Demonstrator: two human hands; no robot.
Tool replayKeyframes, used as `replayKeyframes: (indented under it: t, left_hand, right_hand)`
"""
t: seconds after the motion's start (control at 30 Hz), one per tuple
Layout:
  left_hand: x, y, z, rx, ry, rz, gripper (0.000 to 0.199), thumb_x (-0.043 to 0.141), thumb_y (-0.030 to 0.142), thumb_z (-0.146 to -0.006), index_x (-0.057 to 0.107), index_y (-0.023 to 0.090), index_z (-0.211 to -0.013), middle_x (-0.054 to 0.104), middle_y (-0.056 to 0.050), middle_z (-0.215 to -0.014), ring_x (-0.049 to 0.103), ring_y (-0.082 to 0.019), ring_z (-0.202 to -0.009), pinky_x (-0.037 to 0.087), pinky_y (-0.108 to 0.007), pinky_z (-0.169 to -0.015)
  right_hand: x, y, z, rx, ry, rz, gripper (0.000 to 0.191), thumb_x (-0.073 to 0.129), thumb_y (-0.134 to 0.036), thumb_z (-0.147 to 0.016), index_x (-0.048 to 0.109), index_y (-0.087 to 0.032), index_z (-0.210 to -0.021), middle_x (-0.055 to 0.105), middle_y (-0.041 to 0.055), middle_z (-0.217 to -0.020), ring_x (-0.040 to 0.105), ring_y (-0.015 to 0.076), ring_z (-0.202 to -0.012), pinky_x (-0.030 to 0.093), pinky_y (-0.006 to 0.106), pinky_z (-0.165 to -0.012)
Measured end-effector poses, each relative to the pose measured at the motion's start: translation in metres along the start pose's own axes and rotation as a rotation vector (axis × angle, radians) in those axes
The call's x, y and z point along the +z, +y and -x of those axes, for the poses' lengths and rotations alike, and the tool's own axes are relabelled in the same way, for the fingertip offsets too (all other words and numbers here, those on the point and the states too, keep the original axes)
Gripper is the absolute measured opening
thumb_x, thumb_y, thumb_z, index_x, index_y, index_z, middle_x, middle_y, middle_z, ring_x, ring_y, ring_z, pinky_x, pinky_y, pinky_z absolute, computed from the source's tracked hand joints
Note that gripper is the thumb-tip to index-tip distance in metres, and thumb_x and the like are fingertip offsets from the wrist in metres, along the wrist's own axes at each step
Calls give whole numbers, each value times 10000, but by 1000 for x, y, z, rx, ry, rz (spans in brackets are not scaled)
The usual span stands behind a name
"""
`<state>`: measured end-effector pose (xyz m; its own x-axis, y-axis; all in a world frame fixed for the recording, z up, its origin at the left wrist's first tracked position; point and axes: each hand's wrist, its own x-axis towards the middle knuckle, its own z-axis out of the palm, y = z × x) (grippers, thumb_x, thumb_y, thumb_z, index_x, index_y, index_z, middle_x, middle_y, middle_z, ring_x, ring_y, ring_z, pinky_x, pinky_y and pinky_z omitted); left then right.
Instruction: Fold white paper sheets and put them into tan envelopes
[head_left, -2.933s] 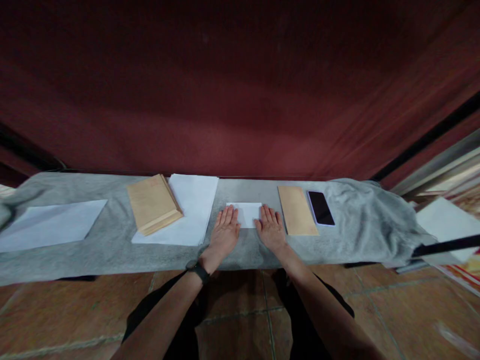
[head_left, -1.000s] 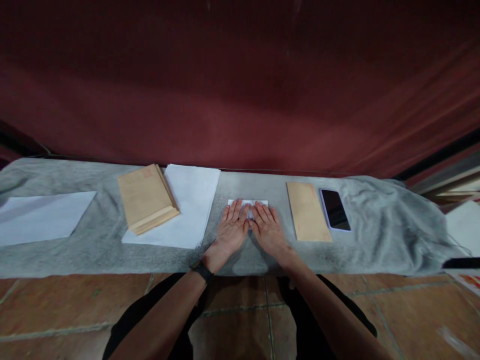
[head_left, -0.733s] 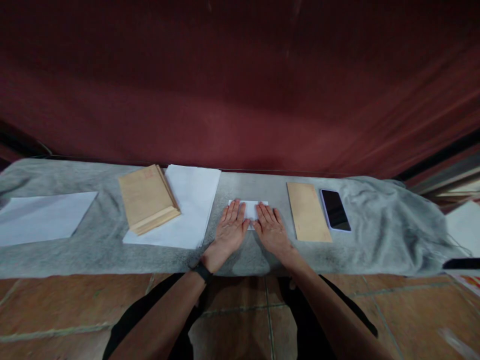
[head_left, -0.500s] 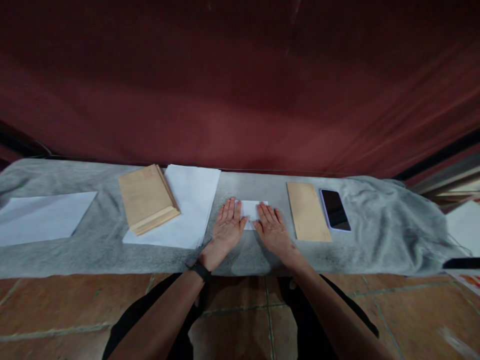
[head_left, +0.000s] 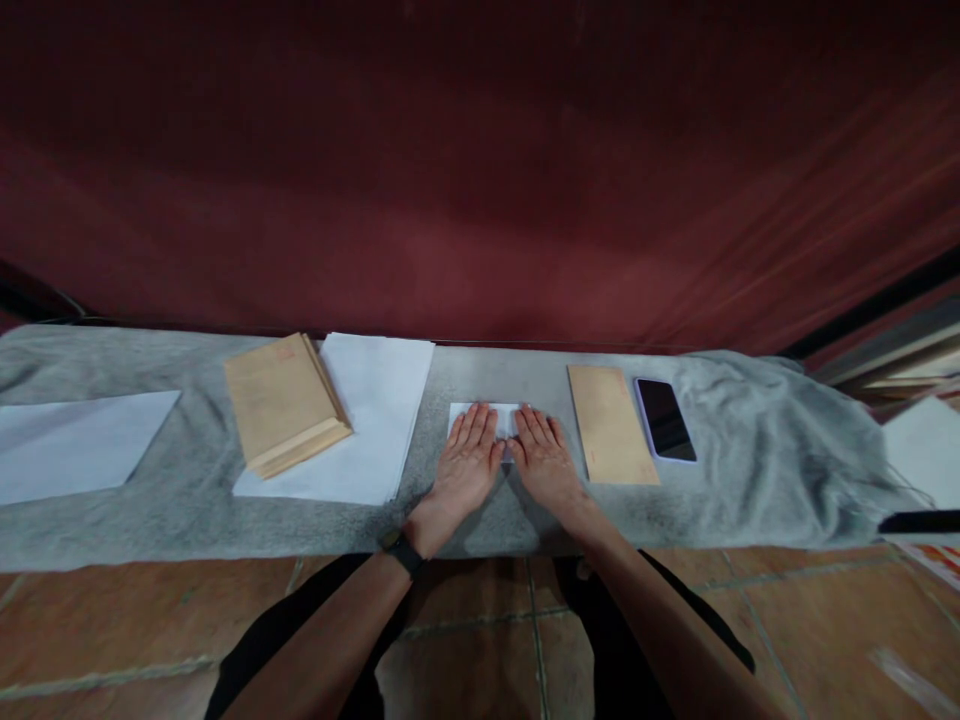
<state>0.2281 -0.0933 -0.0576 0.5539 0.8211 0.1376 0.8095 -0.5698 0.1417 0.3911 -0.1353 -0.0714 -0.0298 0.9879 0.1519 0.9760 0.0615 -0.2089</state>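
A small folded white paper (head_left: pixel 507 420) lies on the grey cloth in front of me, partly covered by both hands. My left hand (head_left: pixel 466 465) rests flat across its left and middle part, fingers stretched forward. My right hand (head_left: pixel 545 462) lies flat over its right end, fingers spread a little. The two thumbs nearly meet over the paper. Just right of my right hand is a single brown envelope (head_left: pixel 612 425). To the left of my left hand is a stack of white sheets (head_left: pixel 382 420), with a pile of brown envelopes (head_left: pixel 283 400) lying partly on it.
The grey cloth (head_left: pixel 202 520) covers a long narrow bench against a dark red wall (head_left: pixel 480 200). A phone (head_left: pixel 666 420) in a purple case lies beyond the single envelope. Another white sheet (head_left: pixel 75 445) is at the far left. The cloth is bunched up at the right.
My left hand has slid right along the paper, toward my right hand, uncovering the paper's left end. My right hand stays flat in nearly the same place.
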Motion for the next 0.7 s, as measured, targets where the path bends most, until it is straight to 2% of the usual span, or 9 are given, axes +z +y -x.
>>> replayKeyframes:
  t: [0.1, 0.27, 0.43, 0.7]
  left_hand:
    - [4, 0, -3, 1, -26, 9, 560, 273, 289, -1051, 367, 100, -1570, 326, -127, -1662, 224, -243, -1567, 231, -448, -1283]
    - [8, -4, -9, -5, -38, -6, 558, 269, 254, -1037, 373, 123, -1569, 328, -116, -1664, 226, -242, -1567, 212, -470, -1284]
    - [8, -3, -12, -52, -30, -12, 565, 270, 279, -1043, 366, 92, -1568, 307, -138, -1668, 214, -247, -1570, 186, -457, -1289]
    - [12, -8, -8, -118, -14, -36, 620, 279, 388, -1058, 329, 50, -1576, 280, -177, -1668, 213, -265, -1569, 177, -444, -1292]
  right_hand:
    - [-1, -4, -6, -1, -16, 10, 534, 297, -332, -1081, 404, -132, -1565, 345, 129, -1651, 302, 279, -1536, 209, 513, -1245]
    - [-4, -11, -13, -20, -44, 31, 507, 298, -324, -1085, 421, -206, -1562, 322, 101, -1665, 310, 309, -1530, 197, 562, -1234]
    - [0, -9, -12, -8, -31, 41, 520, 294, -348, -1089, 423, -170, -1559, 318, 119, -1662, 297, 312, -1536, 182, 557, -1240]
    - [8, -3, -5, 27, 44, 55, 587, 299, -402, -1092, 327, -101, -1595, 335, 143, -1650, 335, 302, -1518, 190, 513, -1247]
